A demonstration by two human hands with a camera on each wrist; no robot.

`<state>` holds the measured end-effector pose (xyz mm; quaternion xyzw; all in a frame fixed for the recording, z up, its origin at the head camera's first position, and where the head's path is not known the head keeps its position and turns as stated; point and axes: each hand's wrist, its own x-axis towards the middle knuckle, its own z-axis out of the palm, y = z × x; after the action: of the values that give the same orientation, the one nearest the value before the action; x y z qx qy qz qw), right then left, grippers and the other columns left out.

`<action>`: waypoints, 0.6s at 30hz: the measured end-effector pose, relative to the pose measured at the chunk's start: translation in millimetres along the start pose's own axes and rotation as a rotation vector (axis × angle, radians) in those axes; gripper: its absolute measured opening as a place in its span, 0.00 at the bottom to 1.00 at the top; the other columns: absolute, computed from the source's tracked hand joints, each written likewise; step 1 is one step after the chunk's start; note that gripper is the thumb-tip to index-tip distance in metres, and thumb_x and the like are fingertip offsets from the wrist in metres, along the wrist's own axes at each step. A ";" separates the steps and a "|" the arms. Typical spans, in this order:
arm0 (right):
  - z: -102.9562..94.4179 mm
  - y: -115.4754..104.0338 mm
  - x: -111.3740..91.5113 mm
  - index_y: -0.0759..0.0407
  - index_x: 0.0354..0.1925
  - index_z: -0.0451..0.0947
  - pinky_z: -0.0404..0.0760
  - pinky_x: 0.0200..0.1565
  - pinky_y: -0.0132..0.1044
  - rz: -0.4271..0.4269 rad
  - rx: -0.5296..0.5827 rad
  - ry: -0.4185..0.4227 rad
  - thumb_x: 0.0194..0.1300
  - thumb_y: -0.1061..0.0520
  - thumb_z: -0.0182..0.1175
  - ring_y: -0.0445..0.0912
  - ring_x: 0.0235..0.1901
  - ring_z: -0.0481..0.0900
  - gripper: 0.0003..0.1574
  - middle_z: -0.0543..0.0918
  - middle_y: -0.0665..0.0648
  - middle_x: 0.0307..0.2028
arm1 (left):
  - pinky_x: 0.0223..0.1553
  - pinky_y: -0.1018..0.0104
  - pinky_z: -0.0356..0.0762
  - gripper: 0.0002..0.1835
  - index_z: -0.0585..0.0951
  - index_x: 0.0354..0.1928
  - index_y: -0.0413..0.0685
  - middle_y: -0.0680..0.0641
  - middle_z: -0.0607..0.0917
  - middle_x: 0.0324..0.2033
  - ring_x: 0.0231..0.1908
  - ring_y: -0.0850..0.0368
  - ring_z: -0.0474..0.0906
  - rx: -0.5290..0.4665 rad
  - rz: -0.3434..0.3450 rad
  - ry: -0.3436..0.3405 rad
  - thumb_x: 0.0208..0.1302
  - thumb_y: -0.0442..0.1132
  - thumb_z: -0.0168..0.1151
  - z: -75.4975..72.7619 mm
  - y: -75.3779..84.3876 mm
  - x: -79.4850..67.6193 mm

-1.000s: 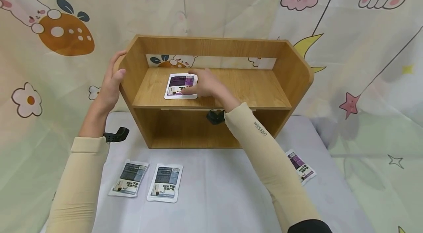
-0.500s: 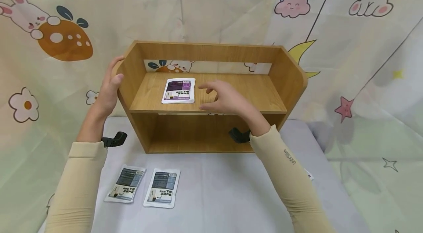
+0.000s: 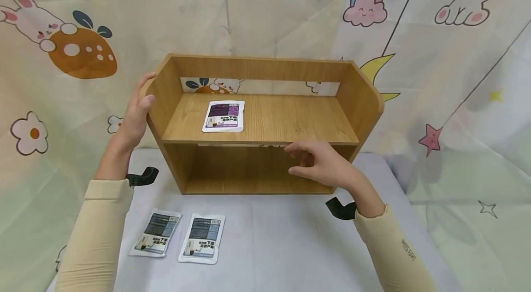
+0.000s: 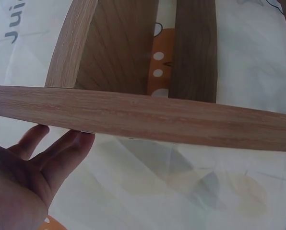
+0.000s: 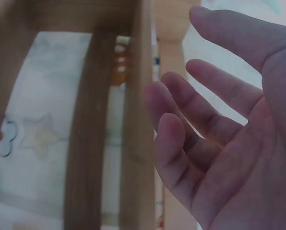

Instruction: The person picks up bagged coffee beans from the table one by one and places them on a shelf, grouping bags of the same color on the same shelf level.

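A small two-tier wooden shelf (image 3: pixel 269 120) stands on the white-covered table. My left hand (image 3: pixel 137 112) rests its fingers against the shelf's left side panel; in the left wrist view, the fingertips (image 4: pixel 85 139) touch the panel's outer face. On the upper board lies a flat white pouch with a purple label (image 3: pixel 224 116), left of the middle. My right hand (image 3: pixel 321 163) is in front of the shelf's right half, its fingers loosely bent and holding nothing. Below the shelf's left part, two white pouches with dark blue-grey labels, a tilted one (image 3: pixel 156 233) and a straighter one (image 3: pixel 202 239), lie on the table.
A patterned cloth backdrop (image 3: pixel 265 25) hangs right behind the shelf. The lower compartment (image 3: pixel 240 170) has a wooden floor and is partly covered by my right hand. White cloth (image 3: pixel 282 246) covers the table. My right sleeve (image 3: pixel 394 250) reaches over its right side.
My right hand has let go of the purple-labelled pouch on the upper board and drawn back down and to the right. The left hand stays at the shelf's side.
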<state>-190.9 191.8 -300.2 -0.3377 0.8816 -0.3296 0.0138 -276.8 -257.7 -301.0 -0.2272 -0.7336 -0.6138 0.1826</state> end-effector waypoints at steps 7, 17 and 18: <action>7.6 24.2 -30.4 0.51 0.54 0.78 0.78 0.35 0.37 0.089 0.035 0.003 0.59 0.54 0.70 0.44 0.34 0.77 0.24 0.80 0.47 0.43 | 0.49 0.57 0.58 0.30 0.57 0.72 0.61 0.47 0.61 0.61 0.55 0.48 0.59 0.022 -0.008 -0.002 0.67 0.44 0.41 0.4 1.6 1.5; 11.5 71.1 -62.1 0.54 0.55 0.77 0.79 0.37 0.38 0.226 0.047 -0.014 0.64 0.49 0.66 0.46 0.39 0.77 0.23 0.80 0.51 0.42 | 0.49 0.56 0.57 0.30 0.58 0.72 0.61 0.48 0.61 0.62 0.55 0.48 0.59 0.010 -0.012 0.005 0.66 0.43 0.42 1.4 0.6 1.4; 11.7 75.0 -65.5 0.54 0.55 0.77 0.79 0.37 0.38 0.230 0.041 -0.017 0.64 0.50 0.66 0.46 0.39 0.77 0.23 0.80 0.50 0.41 | 0.49 0.56 0.57 0.30 0.58 0.72 0.61 0.47 0.61 0.61 0.55 0.48 0.59 0.007 -0.012 0.007 0.66 0.43 0.42 1.6 0.1 1.4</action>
<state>-181.4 266.3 -366.6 -0.2369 0.9074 -0.3409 0.0658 -277.9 -255.9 -300.4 -0.2200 -0.7365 -0.6131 0.1823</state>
